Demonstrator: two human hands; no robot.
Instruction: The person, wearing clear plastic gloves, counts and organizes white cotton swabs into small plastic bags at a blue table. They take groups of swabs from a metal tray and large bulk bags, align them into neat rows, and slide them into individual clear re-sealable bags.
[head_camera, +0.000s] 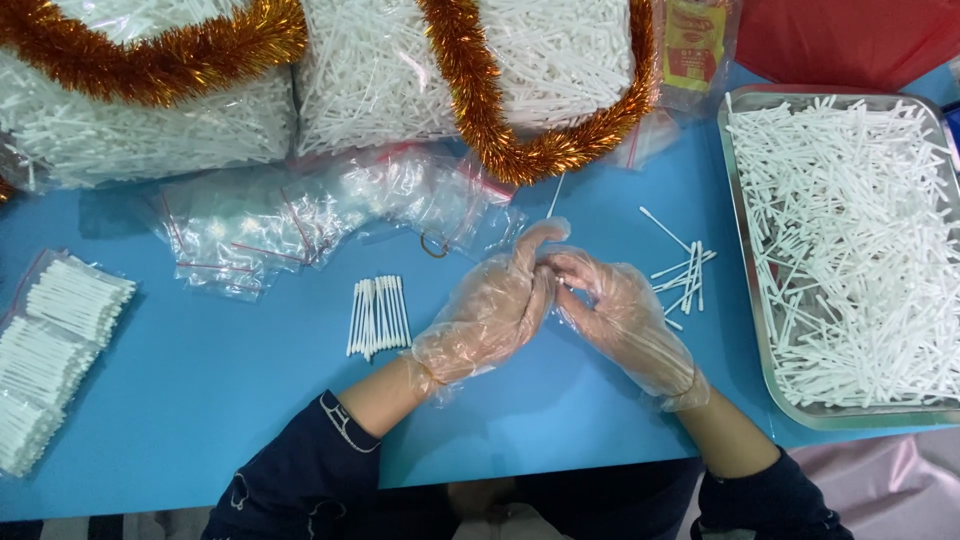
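Both hands meeting at the centre of the frame, each in a thin clear plastic glove. Left hand curled in from the lower left, fingers folded against the right hand, fingertips of the two touching; whether anything sits pinched between them, impossible to tell. Neat bundle of cotton swabs lying flat on the blue table, just left of the left hand. Small loose scatter of swabs just right of the right hand. Metal tray along the right edge, heaped with loose swabs. Empty clear zip bags spread above the hands. Packed bags of swabs at the left edge. Big sacks of swabs across the top, draped with orange tinsel.
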